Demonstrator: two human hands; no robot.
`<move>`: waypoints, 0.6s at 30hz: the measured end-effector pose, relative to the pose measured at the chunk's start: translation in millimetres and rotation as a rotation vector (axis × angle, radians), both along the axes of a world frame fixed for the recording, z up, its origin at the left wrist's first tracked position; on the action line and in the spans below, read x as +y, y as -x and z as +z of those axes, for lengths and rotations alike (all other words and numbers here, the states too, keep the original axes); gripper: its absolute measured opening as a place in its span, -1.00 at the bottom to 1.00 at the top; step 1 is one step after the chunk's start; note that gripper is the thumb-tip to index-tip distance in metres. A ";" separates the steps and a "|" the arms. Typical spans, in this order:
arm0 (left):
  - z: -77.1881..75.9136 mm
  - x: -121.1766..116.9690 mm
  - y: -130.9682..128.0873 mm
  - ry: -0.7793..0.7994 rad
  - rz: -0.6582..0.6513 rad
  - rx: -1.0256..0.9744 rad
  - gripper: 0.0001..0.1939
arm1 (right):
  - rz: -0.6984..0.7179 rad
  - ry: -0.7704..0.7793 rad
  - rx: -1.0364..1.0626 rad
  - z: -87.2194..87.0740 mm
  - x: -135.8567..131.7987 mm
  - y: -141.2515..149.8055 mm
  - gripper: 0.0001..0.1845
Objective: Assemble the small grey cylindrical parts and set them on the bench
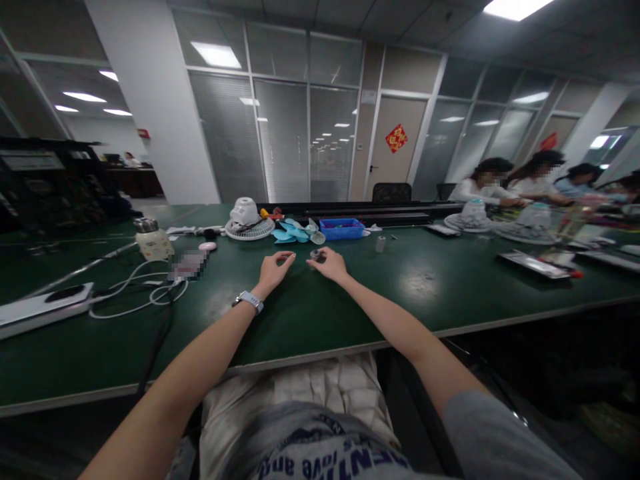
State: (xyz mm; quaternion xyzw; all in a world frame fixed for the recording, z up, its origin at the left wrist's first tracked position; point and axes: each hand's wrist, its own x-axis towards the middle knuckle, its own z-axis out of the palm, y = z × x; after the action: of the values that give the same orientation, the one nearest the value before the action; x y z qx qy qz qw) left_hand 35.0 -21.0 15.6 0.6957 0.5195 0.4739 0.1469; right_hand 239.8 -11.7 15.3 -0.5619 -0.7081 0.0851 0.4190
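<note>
My right hand (333, 265) is closed around a small greyish round part (315, 254), held by the fingertips just above the green table; its exact kind is too small to tell. A short way to the left, my left hand (274, 270) has its thumb and forefinger curled together at the tips, and whatever they pinch, if anything, cannot be made out. Beyond both hands lie light-blue fan blades (291, 231). A white fan body with a round grille (249, 227) stands behind my left hand. To the right of my right hand is a small pale cylinder (381, 244).
A blue bin (342, 229) with small parts sits at the back. On the left are a bottle (153, 241), white cables (150, 293), a pink round item (207, 246) and a white device (47, 308). A tray (533, 264) lies right, near seated people and other fans.
</note>
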 end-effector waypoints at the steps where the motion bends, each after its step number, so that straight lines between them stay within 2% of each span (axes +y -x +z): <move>1: 0.4 -0.3 -0.6 -0.017 -0.024 -0.004 -0.56 | 0.055 0.004 0.007 -4.9 -1.0 9.8 -0.58; 5: 2.5 -2.0 -2.1 -0.016 -0.074 0.038 -0.60 | 0.181 0.014 0.075 -17.1 -2.4 25.9 -0.60; 9: 4.8 -5.1 -5.6 0.001 -0.077 0.104 -0.63 | 0.242 0.012 0.101 -17.5 -5.3 23.8 -0.61; 14: 5.7 -7.6 -12.3 -0.047 -0.121 0.150 -0.67 | 0.269 -0.008 0.053 -15.6 -10.9 23.3 -0.63; 18: 6.0 -6.6 -12.8 -0.071 -0.101 0.149 -0.69 | 0.275 -0.047 0.001 -17.4 -10.9 23.4 -0.59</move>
State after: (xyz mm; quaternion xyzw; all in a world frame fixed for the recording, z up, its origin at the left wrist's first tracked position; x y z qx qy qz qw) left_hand 47.8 -27.6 21.6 0.7590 0.4761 0.4311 0.1067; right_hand 216.4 -22.7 -2.1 -0.4494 -0.7802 0.1251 0.4167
